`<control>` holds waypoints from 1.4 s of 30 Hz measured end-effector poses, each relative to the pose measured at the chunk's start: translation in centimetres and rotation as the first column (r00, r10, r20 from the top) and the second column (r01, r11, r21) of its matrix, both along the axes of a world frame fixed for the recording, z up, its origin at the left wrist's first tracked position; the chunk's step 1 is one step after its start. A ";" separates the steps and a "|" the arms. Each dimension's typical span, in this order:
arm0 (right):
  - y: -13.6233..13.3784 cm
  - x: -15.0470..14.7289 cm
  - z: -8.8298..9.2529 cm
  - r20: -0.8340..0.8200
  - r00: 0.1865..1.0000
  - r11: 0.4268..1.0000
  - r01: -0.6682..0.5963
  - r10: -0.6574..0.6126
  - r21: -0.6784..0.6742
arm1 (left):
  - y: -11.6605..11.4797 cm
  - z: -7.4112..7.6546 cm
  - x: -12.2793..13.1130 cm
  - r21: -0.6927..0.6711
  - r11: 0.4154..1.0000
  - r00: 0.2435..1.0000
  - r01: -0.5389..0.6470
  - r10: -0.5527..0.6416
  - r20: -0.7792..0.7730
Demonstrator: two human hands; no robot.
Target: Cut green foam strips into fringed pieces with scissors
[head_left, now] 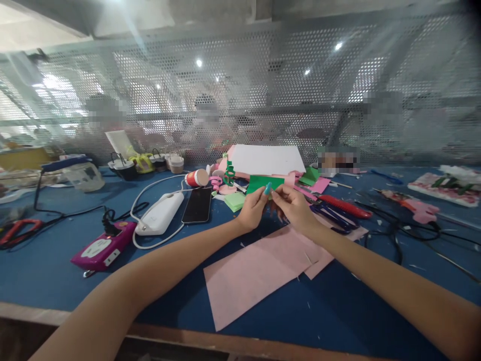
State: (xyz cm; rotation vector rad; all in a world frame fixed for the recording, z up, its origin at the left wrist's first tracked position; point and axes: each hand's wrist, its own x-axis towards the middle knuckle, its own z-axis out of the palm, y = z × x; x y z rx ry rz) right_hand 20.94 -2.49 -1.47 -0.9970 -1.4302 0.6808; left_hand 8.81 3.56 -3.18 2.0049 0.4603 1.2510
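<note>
"From the head view, what containers did you see?"

"A clear plastic tub [83, 176] stood at the left; I couldn't make out its contents. A white tapered cup [119, 142] leaned behind the small pots, and one red-and-white cylinder with a tan end [196, 178] lay on its side."

"And the hands?"

"Both had their fingers bent, tips nearly meeting: the left hand [253, 207] and the right hand [295, 204]. Something turquoise showed at the left thumb, nail or object, and I couldn't tell whether either was gripping anything."

"Where was the green paper?"

"The flat green sheet [266, 182] was just behind the fingertips, its near edge hidden by them."

"How many pink ones lay in front?"

"I counted two overlapping: a large pale-pink rectangular sheet [259, 276] and a smaller pale-pink piece [319, 266], partly covered by the right forearm."

"Anything else around?"

"One black phone [197, 205], one white rounded device [160, 214] with a white cable looping beside it, and one magenta socket box [104, 246], all to the left. At right, a red-handled tool [345, 206] and one pink glue gun [419, 209] lay among black cords. A perforated metal screen [240, 90] closed off the far side."
</note>
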 end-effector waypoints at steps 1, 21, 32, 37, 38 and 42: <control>0.1 0.1 0.0 0.000 0.999 0.999 -0.039 0.039 -0.023 | 0.1 -0.1 0.0 -0.023 1.000 1.000 0.014 -0.014 0.012; 1.3 0.7 -1.4 -0.353 0.912 0.917 -0.306 0.207 -0.254 | 0.6 -0.6 0.5 -0.212 0.968 0.989 0.135 -0.119 0.085; 0.4 0.2 -0.9 -0.001 0.999 0.999 0.033 -0.033 -0.023 | 0.3 -0.1 0.3 -0.009 0.999 0.997 -0.041 0.040 -0.073; 0.0 0.0 -1.1 0.166 0.961 0.973 0.208 -0.222 0.098 | -0.3 0.3 0.2 0.085 0.994 0.992 -0.065 0.074 -0.104; -0.1 0.0 -1.1 0.183 0.952 0.967 0.230 -0.247 0.109 | -0.4 0.3 0.1 0.090 0.994 0.993 -0.059 0.068 -0.101; -0.3 -0.3 -0.9 0.211 0.926 0.948 0.291 -0.313 0.131 | -0.7 0.4 0.0 0.114 0.993 0.995 -0.041 0.051 -0.088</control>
